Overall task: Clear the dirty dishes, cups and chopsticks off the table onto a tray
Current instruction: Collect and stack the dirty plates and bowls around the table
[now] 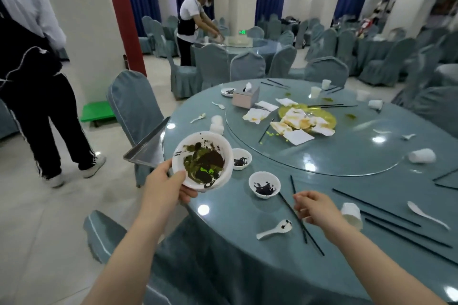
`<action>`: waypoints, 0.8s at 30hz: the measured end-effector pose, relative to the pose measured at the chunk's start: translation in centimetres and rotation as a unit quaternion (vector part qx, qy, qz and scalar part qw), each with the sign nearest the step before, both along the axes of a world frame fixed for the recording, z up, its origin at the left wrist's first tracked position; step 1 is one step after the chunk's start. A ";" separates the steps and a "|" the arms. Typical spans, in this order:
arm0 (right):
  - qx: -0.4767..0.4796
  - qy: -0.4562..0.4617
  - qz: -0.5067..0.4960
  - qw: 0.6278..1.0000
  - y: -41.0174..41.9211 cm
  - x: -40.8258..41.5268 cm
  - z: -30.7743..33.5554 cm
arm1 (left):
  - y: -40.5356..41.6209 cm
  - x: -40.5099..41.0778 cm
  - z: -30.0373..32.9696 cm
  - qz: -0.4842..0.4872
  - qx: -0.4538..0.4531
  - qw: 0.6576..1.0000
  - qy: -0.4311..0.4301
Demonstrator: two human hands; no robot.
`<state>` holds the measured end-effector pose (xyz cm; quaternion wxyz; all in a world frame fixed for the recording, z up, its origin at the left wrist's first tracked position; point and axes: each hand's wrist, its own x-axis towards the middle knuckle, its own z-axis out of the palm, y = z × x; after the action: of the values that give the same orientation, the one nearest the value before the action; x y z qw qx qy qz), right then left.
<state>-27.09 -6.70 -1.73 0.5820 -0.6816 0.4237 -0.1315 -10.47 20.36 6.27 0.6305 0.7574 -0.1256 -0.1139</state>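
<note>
My left hand [164, 184] grips a white plate [202, 160] smeared with dark and green sauce, tilted, at the table's left edge just right of a metal tray [146, 146]. My right hand [316, 208] hovers with loosely curled fingers over black chopsticks [298, 220], holding nothing. Two small white bowls with dark sauce sit nearby, one [264, 184] in front and one [241, 158] beside the plate. A white spoon [273, 229] lies near the table's front edge. A tipped white cup [352, 214] lies right of my right hand.
The round blue table [247, 242] has a glass turntable [322, 153] bearing a yellow dish [306, 116] with used napkins and a tissue box [245, 98]. More chopsticks, spoons and cups are scattered at right and far side. Covered chairs surround it; two people stand at left.
</note>
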 end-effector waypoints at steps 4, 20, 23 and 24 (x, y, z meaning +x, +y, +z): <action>-0.011 0.023 -0.028 0.999 -0.7 1.3 -2.1 | -1.2 2.9 -1.5 -0.005 -0.013 0.999 0.040; -0.148 0.228 0.068 0.960 -11.1 13.9 -13.2 | -7.4 11.4 -7.4 0.068 0.079 0.987 0.122; -0.134 0.176 0.064 0.973 -12.5 15.1 -12.5 | -8.9 12.0 -8.4 0.085 0.088 0.983 0.140; -0.131 0.156 0.066 0.977 -13.1 15.8 -12.3 | -9.3 12.3 -8.9 0.097 0.089 0.980 0.146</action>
<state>-11.30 -19.80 -14.06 0.4217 -0.7906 0.4423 -0.0395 1.84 11.03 -2.58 0.5803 0.7941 0.0527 -0.1726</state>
